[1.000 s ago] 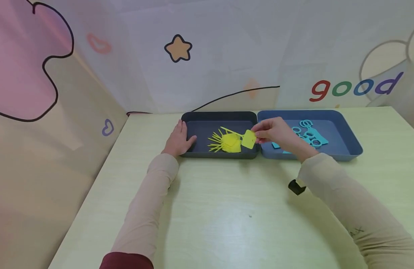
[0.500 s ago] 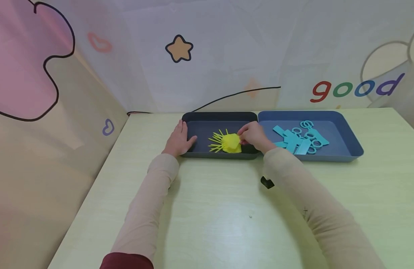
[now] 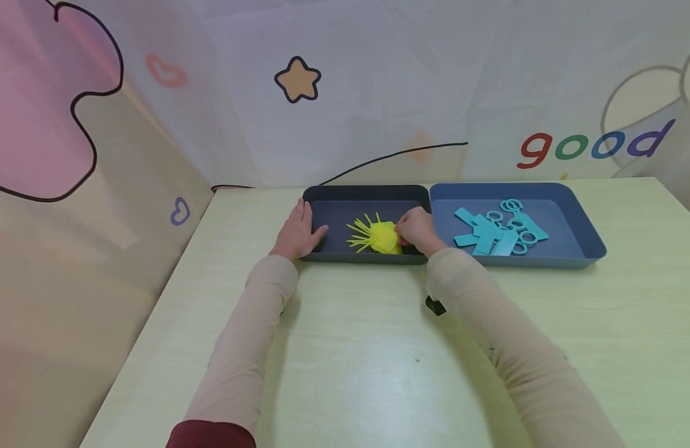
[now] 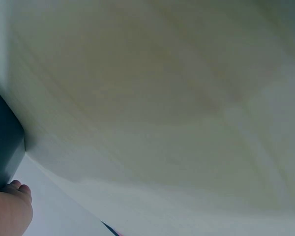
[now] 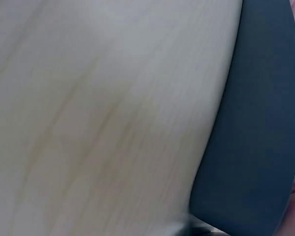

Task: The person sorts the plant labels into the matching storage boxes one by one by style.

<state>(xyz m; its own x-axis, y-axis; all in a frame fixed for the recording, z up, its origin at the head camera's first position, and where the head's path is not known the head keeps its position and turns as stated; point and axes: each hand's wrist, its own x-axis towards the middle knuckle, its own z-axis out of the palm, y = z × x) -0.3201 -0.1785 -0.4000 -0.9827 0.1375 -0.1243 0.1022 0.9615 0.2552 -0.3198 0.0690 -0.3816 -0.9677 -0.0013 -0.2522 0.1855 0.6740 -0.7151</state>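
Note:
In the head view, a dark tray holds a pile of yellow plastic tags, flat pieces with thin stems fanning left. My right hand reaches over its right end and pinches at the pile's right edge with curled fingers. Its fingertips partly hide what they hold, which looks like a yellow tag. My left hand rests against the tray's left wall, fingers straight, thumb reaching over the rim. In the left wrist view, part of the left hand shows beside the dark tray wall.
A blue tray adjoins the dark tray's right side and holds several turquoise tags with rings. Both trays stand on a pale wooden table before a printed backdrop. The right wrist view shows the dark tray's outer wall.
My right hand has moved left from above the blue tray's edge, carrying a yellow tag down to the pile, then shifted slightly further left. My left hand has stayed at the dark tray.

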